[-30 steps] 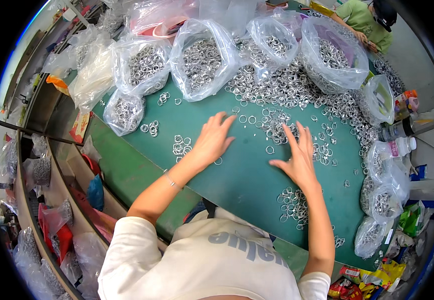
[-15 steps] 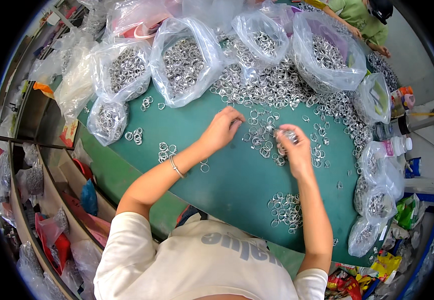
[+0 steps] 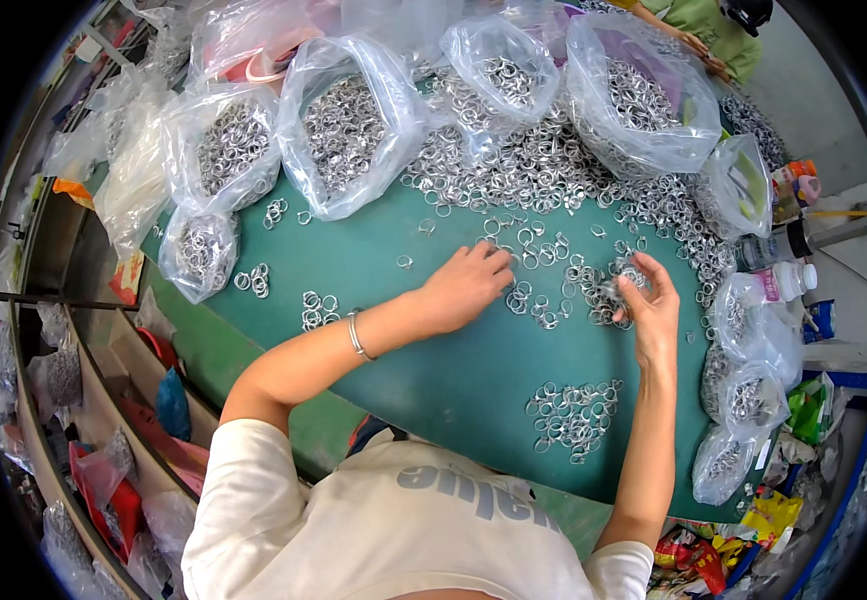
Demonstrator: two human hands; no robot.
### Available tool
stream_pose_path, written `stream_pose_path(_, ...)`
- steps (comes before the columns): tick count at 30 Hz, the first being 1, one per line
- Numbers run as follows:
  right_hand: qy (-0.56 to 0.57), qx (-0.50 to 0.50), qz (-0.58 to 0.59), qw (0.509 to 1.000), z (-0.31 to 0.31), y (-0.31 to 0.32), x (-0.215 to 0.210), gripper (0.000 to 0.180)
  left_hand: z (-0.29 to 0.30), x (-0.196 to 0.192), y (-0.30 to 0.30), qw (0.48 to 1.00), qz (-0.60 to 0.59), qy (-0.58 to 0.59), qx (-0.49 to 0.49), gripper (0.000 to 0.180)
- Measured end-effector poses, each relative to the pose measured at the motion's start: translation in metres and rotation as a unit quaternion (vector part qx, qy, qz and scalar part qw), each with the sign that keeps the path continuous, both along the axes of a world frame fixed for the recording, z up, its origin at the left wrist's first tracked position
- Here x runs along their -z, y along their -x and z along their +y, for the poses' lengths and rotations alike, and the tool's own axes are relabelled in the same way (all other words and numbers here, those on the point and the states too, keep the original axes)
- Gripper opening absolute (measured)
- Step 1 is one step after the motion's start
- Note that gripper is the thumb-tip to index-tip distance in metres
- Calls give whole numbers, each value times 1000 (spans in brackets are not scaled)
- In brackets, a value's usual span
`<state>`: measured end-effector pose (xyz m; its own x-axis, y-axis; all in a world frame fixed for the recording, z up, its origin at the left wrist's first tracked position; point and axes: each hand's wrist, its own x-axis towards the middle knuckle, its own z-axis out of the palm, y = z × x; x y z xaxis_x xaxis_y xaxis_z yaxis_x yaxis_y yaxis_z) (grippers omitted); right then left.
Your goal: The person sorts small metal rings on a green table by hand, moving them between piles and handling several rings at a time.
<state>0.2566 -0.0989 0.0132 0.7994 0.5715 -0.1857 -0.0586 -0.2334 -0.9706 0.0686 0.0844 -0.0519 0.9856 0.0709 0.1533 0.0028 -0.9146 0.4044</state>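
Observation:
Small silver metal rings, some with a raised part, lie scattered on the green tabletop (image 3: pixel 434 375). My right hand (image 3: pixel 656 305) curls its thumb and fingers around a cluster of metal rings (image 3: pixel 622 280), right of the middle. To its left, my left hand (image 3: pixel 462 288) is palm down with bent fingers together, the tips at the edge of some loose rings (image 3: pixel 544 250). Whatever the left fingertips pinch is hidden beneath them. A separate small pile of rings (image 3: pixel 576 415) lies nearer me, left of my right forearm.
Open clear bags of rings, such as one large bag (image 3: pixel 409 130), line the far side beside a wide ring heap (image 3: pixel 544 165). Smaller bags (image 3: pixel 724 465) and a white-capped bottle (image 3: pixel 789 282) edge the right. Shelving (image 3: pixel 104 390) stands left. Another person (image 3: pixel 714 30) works at far right.
My right hand has moved right with its rings, leaving loose ones behind. My left hand has shifted slightly right and nearer me, to the loose rings. The view has shifted a little.

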Motion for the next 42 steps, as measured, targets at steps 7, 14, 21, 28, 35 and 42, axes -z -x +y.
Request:
stream_pose_path(7, 196, -119, -491, 840, 20, 2, 20, 20, 31, 2, 4, 949, -122, 262, -121, 15)
stream_pose_path(14, 145, -177, -552, 802, 90, 13, 46, 16, 54, -15, 10, 734, -89, 629, -241, 19)
stream_pose_path(21, 31, -148, -432, 889, 73, 5, 40, 9, 52, -19, 10, 707, -98, 661, -232, 30)
stream_pose_path(28, 75, -23, -297, 952, -34, -28, 0, 12, 45, -15, 14, 787, -84, 595, -144, 44)
stream_pose_path(35, 311, 195, -487, 793, -149, -121, -32, 20, 37, -20, 2, 762, -61, 629, -144, 26)
stream_pose_path(42, 220, -138, -376, 889, -66, -33, -2, 47, 32, -20, 5, 853, -55, 482, -192, 26)
